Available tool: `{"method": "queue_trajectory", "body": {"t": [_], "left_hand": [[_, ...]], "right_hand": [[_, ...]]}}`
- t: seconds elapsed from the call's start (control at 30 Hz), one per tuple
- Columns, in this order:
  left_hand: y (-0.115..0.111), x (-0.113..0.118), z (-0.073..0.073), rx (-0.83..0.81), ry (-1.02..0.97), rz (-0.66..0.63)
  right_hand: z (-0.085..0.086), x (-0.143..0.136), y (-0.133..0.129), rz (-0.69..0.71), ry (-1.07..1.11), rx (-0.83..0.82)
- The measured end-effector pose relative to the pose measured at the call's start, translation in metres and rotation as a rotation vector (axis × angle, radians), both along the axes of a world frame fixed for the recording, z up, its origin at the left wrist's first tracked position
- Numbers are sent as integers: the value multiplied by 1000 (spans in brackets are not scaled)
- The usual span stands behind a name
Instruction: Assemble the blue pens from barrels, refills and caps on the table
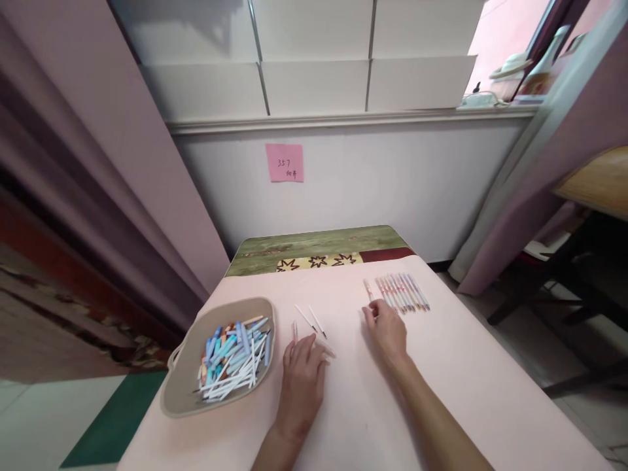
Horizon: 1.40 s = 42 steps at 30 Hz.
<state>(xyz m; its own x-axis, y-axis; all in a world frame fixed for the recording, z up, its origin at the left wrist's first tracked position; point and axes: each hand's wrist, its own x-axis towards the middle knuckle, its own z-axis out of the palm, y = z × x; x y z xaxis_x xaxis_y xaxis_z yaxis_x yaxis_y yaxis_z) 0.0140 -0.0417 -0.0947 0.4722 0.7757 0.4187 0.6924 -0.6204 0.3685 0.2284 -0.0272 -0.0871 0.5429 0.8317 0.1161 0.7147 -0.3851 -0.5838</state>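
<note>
My right hand [387, 332] is closed on the lower end of a pen [368, 288] that lies at the left of a row. Beside it, several clear-barrelled pens [402, 292] with pinkish and bluish parts lie side by side. My left hand [303, 374] rests on the table with bent fingers, closed around a clear pen barrel [327, 348]. Another clear pen piece [295, 330] sticks out past its fingertips. Just beyond that hand lie two white pen refills [318, 322] with dark tips. My fingers partly hide the pieces under them.
On the left of the pink-covered table [363, 418] stands a beige basket [171, 392] full of blue, teal and orange pen parts and white refills. A pink note [285, 163] is stuck on the wall behind. A wooden table [598, 183] stands at right.
</note>
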Motion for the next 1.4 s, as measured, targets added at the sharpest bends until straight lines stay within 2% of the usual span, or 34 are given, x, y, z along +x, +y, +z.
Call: {"method": "queue_trajectory", "body": {"t": [0.07,0.13,0.2,0.27,0.3,0.37,0.43,0.5,0.6,0.77,0.9,1.03,1.1,1.17,1.3,1.33,1.4], "left_hand": [[-3,1,3,-47,-114,4],[-6,2,10,-111,-271,40],[-7,3,18,-221,-473,119],[-6,3,28,-410,-704,198],[-6,4,33,-532,-817,225],[-4,7,41,-781,-1029,235],[-3,10,46,-957,-1206,196],[-4,12,50,-1040,-1332,165],[-8,13,53,-1083,-1431,179],[-14,11,56,-1052,-1439,131],[-14,17,53,-967,-1449,131],[-12,23,46,-935,-1532,222],[-10,25,43,-936,-1558,258],[-9,25,41,-930,-1552,253],[-5,26,39,-907,-1498,219],[-3,26,38,-908,-1485,213],[1,27,37,-906,-1477,212]], "right_hand": [[4,21,9,-83,-104,-142],[8,32,17,-79,-131,-195],[13,31,16,-53,-126,-192],[19,17,6,-4,-66,-137],[21,6,-3,38,5,-97],[24,-20,-25,224,407,92],[25,-46,-48,379,813,117],[26,-66,-65,451,1043,85],[29,-76,-76,428,1233,65],[32,-74,-72,381,1465,-127],[28,-82,-69,365,1408,-16],[23,-88,-68,325,1133,230],[21,-88,-67,326,1053,290],[19,-86,-66,320,1080,239],[19,-80,-62,287,1219,11],[19,-79,-60,287,1234,10],[21,-78,-59,290,1232,112]]}}
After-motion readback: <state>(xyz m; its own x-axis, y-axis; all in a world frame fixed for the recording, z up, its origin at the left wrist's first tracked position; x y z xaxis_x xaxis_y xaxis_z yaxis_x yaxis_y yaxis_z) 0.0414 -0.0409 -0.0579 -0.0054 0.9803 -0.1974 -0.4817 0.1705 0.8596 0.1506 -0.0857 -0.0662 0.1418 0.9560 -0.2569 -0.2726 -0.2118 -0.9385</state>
